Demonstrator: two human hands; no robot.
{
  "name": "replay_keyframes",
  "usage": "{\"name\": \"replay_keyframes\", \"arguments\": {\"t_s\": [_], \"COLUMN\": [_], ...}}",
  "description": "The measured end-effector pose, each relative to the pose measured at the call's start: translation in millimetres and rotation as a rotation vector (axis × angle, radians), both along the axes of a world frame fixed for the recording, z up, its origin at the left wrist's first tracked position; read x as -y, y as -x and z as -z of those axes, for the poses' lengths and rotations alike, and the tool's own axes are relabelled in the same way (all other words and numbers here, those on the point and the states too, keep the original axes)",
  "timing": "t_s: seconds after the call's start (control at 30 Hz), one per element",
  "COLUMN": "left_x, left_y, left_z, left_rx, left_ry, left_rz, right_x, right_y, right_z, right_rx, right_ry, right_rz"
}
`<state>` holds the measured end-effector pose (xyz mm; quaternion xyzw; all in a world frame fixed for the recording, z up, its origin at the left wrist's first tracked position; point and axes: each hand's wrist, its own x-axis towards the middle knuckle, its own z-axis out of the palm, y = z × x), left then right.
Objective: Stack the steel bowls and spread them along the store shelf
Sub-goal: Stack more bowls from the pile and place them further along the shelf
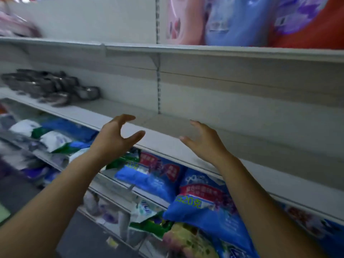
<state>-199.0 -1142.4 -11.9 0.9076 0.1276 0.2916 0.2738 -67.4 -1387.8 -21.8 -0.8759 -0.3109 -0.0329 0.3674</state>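
L hand (pixel 117 135) & R hand (pixel 204 143) are hovering empty, fingers loosely spread, at front edge of long white metal store shelf (pixel 130 108). Clustered grey steel bowls (pixel 50 88) are sitting at its far-left end, well apart from hands. Prob. worth reaching there w/ both hands & nesting rims squarely.

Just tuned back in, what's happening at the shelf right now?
A person faces the store shelf with both hands empty: the left hand and right hand hover open over its bare middle stretch. The steel bowls sit clustered at the shelf's far left, touched by neither hand. Blue bags fill the shelf below.
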Motion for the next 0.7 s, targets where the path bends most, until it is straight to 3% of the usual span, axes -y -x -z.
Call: {"name": "replay_keyframes", "arguments": {"t_s": [0.47, 0.7], "left_x": [-226, -312], "left_y": [-4, -17], "left_z": [-14, 15], "left_rx": [-0.036, 0.007], "left_ry": [-0.048, 0.099], "left_rz": [-0.301, -0.420], "right_x": [-290, -392], "right_y": [-62, -70], "right_z": [-21, -13], "right_rx": [-0.027, -0.096], "right_ry": [-0.047, -0.039], "right_rz": [-0.325, -0.434]}}
